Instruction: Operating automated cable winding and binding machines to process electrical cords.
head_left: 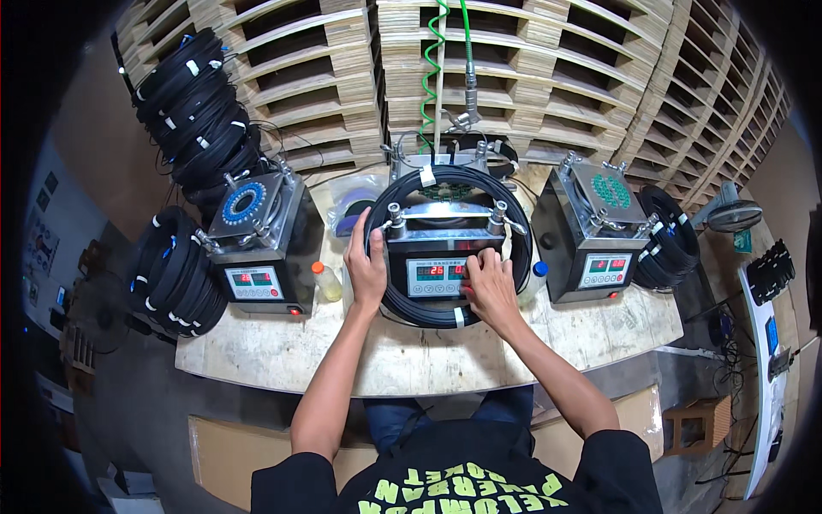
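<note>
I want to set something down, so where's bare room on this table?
Bare wood lies along the table's front edge: between the forearms, below the cable coil; and outside them, below the left machine and the right machine. Farther back is crowded: middle machine, cable bundles, orange-capped bottle.

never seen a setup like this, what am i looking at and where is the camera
This single fisheye view comes from a camera on a person's head, looking down at their bare hands; the lens bends straight edges. On the wooden table stand three boxy machines with displays: left machine, middle machine and right machine. A coil of black cable hangs around the middle one's front. The left hand is on the coil's left side, seemingly holding it; the right hand is at the display panel, though whether it presses anything is unclear. Orange-capped and blue-capped bottles stand between machines.
</note>
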A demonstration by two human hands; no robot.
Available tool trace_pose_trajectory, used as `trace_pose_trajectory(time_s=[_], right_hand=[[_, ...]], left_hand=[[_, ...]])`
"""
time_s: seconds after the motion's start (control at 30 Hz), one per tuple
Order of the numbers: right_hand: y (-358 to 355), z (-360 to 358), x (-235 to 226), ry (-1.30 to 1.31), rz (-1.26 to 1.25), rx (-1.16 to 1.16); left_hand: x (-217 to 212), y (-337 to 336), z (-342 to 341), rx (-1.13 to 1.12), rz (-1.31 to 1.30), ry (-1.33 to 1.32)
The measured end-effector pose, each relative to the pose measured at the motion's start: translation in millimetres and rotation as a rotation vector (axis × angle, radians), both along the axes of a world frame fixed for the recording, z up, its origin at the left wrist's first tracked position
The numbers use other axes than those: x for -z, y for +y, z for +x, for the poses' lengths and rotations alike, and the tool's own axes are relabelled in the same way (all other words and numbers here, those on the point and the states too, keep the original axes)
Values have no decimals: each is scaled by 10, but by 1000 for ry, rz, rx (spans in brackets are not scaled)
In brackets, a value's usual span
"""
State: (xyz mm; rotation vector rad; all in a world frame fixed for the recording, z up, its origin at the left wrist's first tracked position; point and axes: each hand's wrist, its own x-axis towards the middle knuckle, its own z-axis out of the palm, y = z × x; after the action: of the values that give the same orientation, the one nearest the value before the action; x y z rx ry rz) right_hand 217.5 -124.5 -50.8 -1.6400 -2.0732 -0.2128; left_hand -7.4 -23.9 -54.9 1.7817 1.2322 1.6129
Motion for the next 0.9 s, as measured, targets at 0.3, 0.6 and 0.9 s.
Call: trace_pose_trajectory(time_s=[0.3,0.6,0.9], right_hand=[[-11,52,67,209,21,-126],[528,576,-537,700,598,196],[901,826,-247,1265,-218,-21]], left_hand=[[-51,13,-42,166,15,-32],[-196,-117,-216,509,-375,-448],[53,103,-281,443,-428,-429]])
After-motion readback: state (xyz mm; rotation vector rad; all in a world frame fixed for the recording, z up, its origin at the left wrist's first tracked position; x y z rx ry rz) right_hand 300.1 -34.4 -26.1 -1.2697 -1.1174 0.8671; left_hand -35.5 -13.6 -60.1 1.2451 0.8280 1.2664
